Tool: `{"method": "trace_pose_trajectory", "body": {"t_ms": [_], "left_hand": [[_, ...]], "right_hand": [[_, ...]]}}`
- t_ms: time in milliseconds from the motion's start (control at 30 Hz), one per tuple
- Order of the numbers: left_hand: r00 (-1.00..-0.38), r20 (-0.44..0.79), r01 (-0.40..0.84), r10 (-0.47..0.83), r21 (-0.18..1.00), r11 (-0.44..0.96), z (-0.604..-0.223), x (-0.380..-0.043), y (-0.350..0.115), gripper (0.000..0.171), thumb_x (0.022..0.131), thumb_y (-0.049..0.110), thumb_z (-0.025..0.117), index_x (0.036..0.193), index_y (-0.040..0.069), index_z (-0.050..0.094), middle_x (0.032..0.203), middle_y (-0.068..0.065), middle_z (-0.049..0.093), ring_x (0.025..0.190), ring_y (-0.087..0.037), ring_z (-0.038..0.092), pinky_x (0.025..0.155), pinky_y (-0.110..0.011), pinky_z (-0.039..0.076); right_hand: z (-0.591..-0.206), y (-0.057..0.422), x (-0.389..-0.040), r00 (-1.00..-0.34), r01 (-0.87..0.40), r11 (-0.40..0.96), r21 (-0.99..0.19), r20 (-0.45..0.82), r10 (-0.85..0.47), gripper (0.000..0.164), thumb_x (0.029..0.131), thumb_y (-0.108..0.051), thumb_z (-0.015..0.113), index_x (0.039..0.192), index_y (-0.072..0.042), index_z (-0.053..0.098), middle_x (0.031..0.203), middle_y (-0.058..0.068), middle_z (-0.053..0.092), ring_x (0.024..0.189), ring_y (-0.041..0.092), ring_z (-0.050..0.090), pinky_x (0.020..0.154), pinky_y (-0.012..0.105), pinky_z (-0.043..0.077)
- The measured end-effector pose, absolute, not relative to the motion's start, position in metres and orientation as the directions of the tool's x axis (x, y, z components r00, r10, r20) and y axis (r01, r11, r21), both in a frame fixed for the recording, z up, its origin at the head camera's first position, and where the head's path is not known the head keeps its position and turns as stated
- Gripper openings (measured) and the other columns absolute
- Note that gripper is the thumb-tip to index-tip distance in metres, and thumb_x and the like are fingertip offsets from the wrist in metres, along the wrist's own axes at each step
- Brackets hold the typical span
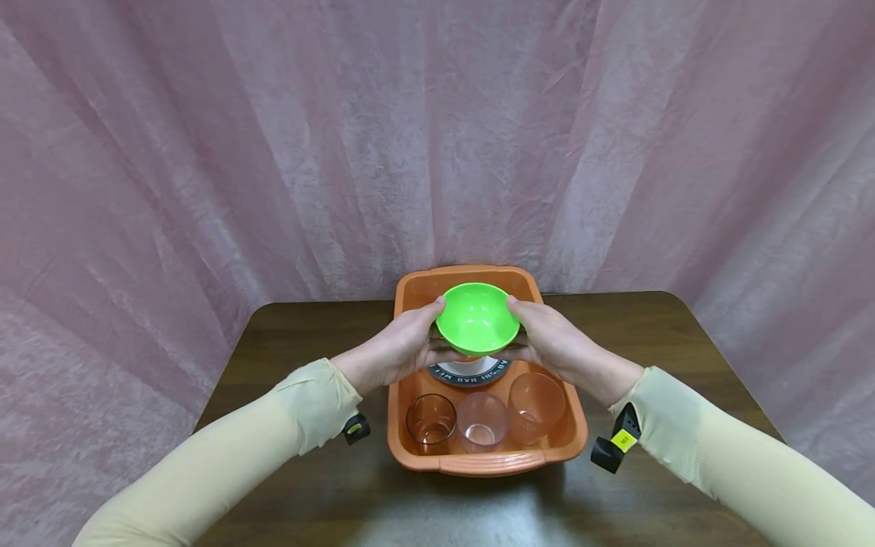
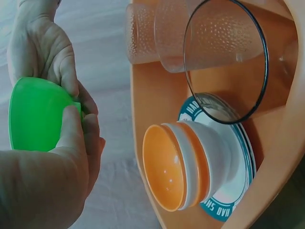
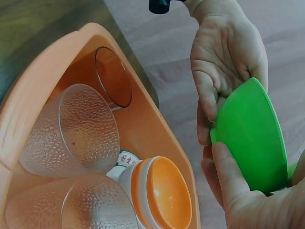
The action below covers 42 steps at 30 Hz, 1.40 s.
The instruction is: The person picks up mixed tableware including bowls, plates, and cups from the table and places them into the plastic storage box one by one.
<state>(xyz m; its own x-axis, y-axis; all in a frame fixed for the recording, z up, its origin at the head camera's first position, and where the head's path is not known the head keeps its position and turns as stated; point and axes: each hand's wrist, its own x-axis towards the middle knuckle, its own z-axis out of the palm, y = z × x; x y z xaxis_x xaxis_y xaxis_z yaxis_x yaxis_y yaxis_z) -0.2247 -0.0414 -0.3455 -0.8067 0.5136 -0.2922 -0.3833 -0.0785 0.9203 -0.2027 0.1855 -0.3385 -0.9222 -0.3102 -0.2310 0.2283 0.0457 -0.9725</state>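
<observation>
A bright green bowl is held up above an orange tub, its inside facing me in the head view. My left hand grips its left side, thumb at the rim and fingers underneath. On the opposite side my right hand holds it the same way. Below, in the tub, stand nested orange and white bowls on white plates with a lettered teal border. Both wrist views show the green bowl from its side, with fingers of both hands around its base.
The orange tub stands on a dark wooden table. Along its near side are a dark-rimmed glass and two clear textured tumblers, one in the middle and one at right. A pink curtain hangs behind the table.
</observation>
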Motion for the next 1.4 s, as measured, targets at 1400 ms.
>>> {"method": "trace_pose_trajectory", "body": {"t_ms": [1400], "left_hand": [[-0.92,-0.104,0.19,0.377,0.725,0.662,-0.368,-0.309,-0.039,0.044,0.113,0.032,0.034,0.101,0.005,0.066,0.079,-0.007,0.058,0.072,-0.019,0.061,0.073,-0.032,0.054]], "right_hand": [[-0.353,0.206,-0.142,-0.881,-0.463,0.736,-0.494,0.163,-0.444,0.065,0.109,-0.047,0.044,0.164,-0.016,0.025,0.168,0.0,0.025,0.155,0.029,0.016,0.122,0.054,0.019]]}}
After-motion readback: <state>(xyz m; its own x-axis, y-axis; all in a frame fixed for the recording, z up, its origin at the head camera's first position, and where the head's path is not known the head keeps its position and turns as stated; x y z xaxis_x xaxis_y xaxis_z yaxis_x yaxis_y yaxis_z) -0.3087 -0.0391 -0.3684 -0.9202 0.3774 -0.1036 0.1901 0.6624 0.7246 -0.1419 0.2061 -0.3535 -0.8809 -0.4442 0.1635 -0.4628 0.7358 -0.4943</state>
